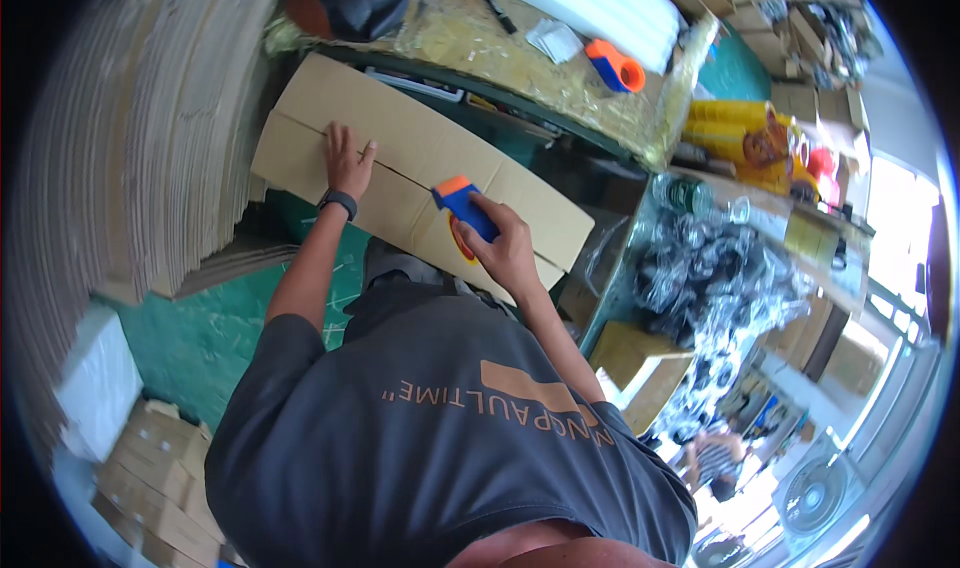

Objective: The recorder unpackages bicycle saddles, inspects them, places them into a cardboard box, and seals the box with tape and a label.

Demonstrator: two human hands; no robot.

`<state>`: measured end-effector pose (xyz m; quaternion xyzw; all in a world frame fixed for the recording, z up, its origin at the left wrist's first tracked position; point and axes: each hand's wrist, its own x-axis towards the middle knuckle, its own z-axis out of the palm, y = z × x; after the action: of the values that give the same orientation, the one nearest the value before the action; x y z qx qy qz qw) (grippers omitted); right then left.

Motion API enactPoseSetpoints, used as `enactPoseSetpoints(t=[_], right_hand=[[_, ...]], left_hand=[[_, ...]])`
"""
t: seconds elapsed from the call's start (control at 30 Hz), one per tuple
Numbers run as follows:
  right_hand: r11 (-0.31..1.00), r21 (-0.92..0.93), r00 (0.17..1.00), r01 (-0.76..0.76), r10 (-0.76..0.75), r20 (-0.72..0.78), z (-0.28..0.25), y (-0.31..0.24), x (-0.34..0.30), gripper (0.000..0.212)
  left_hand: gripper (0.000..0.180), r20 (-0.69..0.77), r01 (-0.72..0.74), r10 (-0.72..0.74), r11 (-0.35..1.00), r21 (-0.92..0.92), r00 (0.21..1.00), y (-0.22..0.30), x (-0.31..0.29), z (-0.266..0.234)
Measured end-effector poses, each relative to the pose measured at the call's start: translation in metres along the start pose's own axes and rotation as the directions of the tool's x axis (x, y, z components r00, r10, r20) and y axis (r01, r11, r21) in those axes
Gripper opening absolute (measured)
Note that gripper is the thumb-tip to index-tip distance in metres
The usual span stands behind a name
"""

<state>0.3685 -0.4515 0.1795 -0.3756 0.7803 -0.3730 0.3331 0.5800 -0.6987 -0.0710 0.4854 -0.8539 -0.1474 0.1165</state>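
A long brown cardboard box [420, 133] lies slantwise in front of my body, its top flaps meeting along a lengthwise seam. My left hand [349, 163], with a dark watch on the wrist, rests flat on the flaps near the box's left end, fingers spread. In my right hand [505, 253] is a blue and orange tape dispenser [468, 212], gripped from the right side. Its orange front end sits over the seam near the middle of the box. Part of a yellow and red roll shows beneath my fingers. Whether tape touches the cardboard I cannot tell.
Flat cardboard sheets [150, 128] are stacked high at the left. Beyond the box stands a worktable [450, 28] with another orange and blue tape dispenser [615, 66] and a black marker [497, 9]. Clear plastic bags [700, 273] pile up at the right. Another person [715, 460] is in the background.
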Motion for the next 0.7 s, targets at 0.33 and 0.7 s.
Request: enactPoseSetpoints(t=[0.33, 0.7], right_hand=[[0.892, -0.071, 0.879, 0.446, -0.422, 0.221, 0.014, -0.049, 0.009, 0.067], [0.837, -0.201, 0.838, 0.508, -0.428, 0.338, 0.151, -0.038, 0.155, 0.052]], left_hand=[[0.048, 0.508, 0.509, -0.033, 0.041, -0.860, 0.861, 0.136, -0.083, -0.207], [0.036, 0.143, 0.214, -0.476, 0.098, -0.972, 0.868, -0.124, 0.103, -0.100]])
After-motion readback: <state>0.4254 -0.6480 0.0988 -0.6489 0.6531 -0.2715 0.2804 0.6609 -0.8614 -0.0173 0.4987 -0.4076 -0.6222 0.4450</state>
